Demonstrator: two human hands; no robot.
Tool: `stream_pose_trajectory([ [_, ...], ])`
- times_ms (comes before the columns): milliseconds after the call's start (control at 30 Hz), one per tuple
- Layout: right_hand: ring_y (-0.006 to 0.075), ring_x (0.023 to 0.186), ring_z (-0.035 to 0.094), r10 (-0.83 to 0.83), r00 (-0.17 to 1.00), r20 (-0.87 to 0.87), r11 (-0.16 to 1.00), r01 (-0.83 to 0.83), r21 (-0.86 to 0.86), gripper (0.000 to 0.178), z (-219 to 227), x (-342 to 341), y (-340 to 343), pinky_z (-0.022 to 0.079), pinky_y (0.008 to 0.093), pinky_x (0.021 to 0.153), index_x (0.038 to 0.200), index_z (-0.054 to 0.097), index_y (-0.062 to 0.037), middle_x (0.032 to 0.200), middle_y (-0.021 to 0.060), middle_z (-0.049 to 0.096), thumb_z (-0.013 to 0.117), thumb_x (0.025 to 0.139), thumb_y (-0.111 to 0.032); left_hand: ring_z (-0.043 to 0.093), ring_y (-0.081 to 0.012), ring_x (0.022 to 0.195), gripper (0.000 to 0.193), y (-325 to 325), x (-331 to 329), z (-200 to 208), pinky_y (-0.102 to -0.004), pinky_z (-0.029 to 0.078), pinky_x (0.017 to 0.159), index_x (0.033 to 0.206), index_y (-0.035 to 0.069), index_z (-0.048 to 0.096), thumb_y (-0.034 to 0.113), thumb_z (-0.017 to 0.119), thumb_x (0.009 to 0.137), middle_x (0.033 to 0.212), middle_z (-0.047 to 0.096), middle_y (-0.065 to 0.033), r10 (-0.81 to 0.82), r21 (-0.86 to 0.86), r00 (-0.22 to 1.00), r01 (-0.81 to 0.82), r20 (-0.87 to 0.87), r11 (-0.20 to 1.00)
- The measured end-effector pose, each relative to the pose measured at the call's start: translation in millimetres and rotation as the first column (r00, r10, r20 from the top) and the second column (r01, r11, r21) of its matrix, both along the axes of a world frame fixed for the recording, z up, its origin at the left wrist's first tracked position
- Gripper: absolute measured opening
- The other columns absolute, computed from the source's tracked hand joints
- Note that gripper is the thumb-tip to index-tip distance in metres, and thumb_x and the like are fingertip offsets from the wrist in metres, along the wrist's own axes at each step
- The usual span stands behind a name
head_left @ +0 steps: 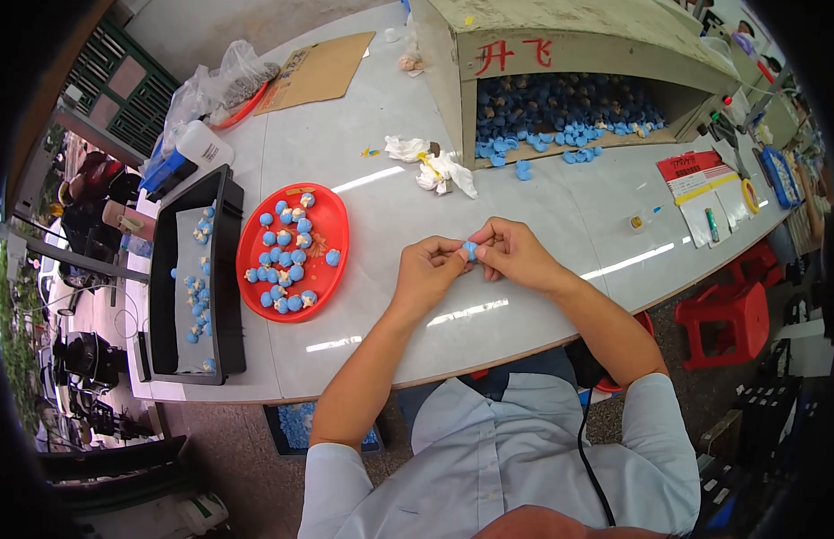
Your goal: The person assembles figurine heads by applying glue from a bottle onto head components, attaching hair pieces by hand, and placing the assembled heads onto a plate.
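Note:
A small blue rounded piece is pinched between the fingertips of my left hand and my right hand, above the front part of the white table. Fingers of both hands are closed round it, so only part of its surface shows. Left of my hands, a red round plate carries several small blue-and-cream pieces. Farther left, a black tray lined with white paper holds more pieces of the same look. I cannot make out their exact kind.
A box-like cabinet at the back holds a heap of blue shell-like parts, some spilling onto the table. Crumpled tissue, a white bottle, cardboard, a small jar and a red-and-white card lie around. Red stools stand right.

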State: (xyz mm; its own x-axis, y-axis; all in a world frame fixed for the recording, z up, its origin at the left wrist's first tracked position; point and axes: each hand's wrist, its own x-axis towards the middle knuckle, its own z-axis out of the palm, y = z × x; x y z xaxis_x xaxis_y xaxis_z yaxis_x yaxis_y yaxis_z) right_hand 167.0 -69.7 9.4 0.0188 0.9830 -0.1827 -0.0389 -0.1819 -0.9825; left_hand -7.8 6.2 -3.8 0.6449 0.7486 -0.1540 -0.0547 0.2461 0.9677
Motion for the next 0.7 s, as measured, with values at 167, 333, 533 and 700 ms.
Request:
stream_pose_trajectory([
  [167, 0.0090, 0.066, 0.060, -0.012, 1.000, -0.005, 1.000, 0.012, 0.014, 0.014, -1.7, -1.8, -1.5, 0.049, 0.0230, 0.055, 0.103, 0.055, 0.0020, 0.086, 0.0073, 0.063, 0.057, 0.093, -0.008, 0.067, -0.0139, 0.082, 0.017, -2.1, 1.0, -2.4, -0.0237, 0.056, 0.074, 0.102, -0.009, 0.063, 0.003, 0.064, 0.090, 0.091, 0.068, -0.0129, 0.003, 0.035, 1.000, -0.002, -0.007, 0.999],
  [333, 0.0092, 0.066, 0.060, -0.011, 1.000, 0.006, 1.000, 0.011, 0.013, 0.013, -6.0, -2.1, -1.1, 0.049, 0.0229, 0.056, 0.103, 0.055, 0.0013, 0.086, 0.0069, 0.063, 0.056, 0.093, -0.007, 0.067, -0.0140, 0.082, 0.017, -3.6, 2.1, -3.9, -0.0235, 0.055, 0.073, 0.102, -0.009, 0.063, 0.003, 0.064, 0.090, 0.091, 0.068, -0.0130, 0.011, 0.063, 0.999, -0.009, -0.034, 0.998],
  [533, 0.0093, 0.067, 0.061, -0.029, 1.000, -0.004, 1.000, 0.029, 0.003, 0.014, -5.3, -5.0, 0.2, 0.050, 0.0226, 0.056, 0.105, 0.055, 0.0012, 0.086, 0.0068, 0.064, 0.056, 0.094, -0.006, 0.068, -0.0163, 0.083, 0.017, 1.6, 0.9, -2.9, -0.0259, 0.057, 0.076, 0.103, -0.009, 0.063, 0.003, 0.062, 0.091, 0.094, 0.068, -0.0141, 0.006, 0.031, 0.999, -0.005, -0.045, 0.999],
  [700, 0.0097, 0.067, 0.061, -0.043, 0.999, -0.026, 0.999, 0.043, 0.016, 0.017, -8.2, -2.3, 0.8, 0.051, 0.0226, 0.058, 0.108, 0.056, 0.0020, 0.086, 0.0072, 0.065, 0.056, 0.094, -0.007, 0.069, -0.0184, 0.085, 0.018, 4.0, 1.6, -2.5, -0.0277, 0.058, 0.078, 0.105, -0.008, 0.063, 0.004, 0.063, 0.092, 0.096, 0.068, -0.0147, 0.004, 0.002, 0.998, -0.004, -0.058, 1.000],
])
